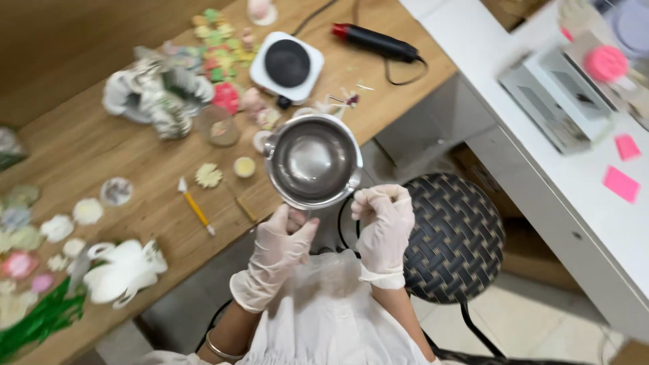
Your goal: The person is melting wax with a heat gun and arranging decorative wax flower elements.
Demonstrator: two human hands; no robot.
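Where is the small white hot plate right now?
In the head view, the white hot plate sits near the far edge of the wooden table, beyond the metal pot, with the black-handled tool to its right.

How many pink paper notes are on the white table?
2. One pink note lies near the right edge of the white table; the other pink note lies just below it. More may be outside the picture.
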